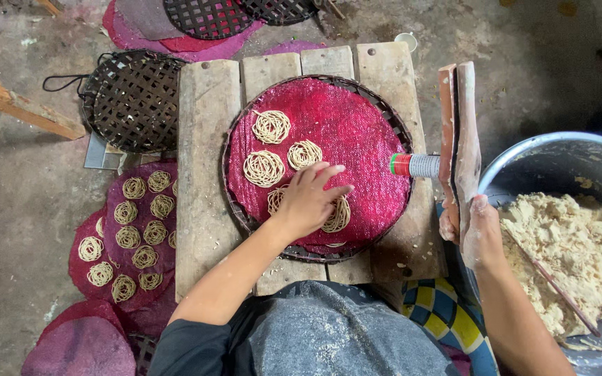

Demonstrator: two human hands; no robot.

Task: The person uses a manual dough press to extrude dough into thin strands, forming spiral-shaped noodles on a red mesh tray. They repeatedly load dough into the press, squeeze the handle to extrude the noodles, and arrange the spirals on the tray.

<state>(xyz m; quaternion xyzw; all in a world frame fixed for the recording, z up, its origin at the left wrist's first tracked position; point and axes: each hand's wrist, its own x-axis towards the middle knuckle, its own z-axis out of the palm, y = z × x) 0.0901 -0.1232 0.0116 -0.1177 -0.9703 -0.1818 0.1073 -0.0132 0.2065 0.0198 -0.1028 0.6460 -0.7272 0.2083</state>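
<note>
**Noodle rounds on the red mat**

The left hand (309,198) lies flat, fingers spread, on a pale noodle coil (336,214) at 6 o'clock of the round red mat (357,132). The right hand (474,233) grips a wooden press (456,132).

Plank board (203,174) carries a round woven tray (235,209).

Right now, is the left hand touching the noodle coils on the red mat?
Touching. The head view shows the left hand pressed flat on the noodle coils on the red mat, its fingers covering part of them with no gap.
</note>
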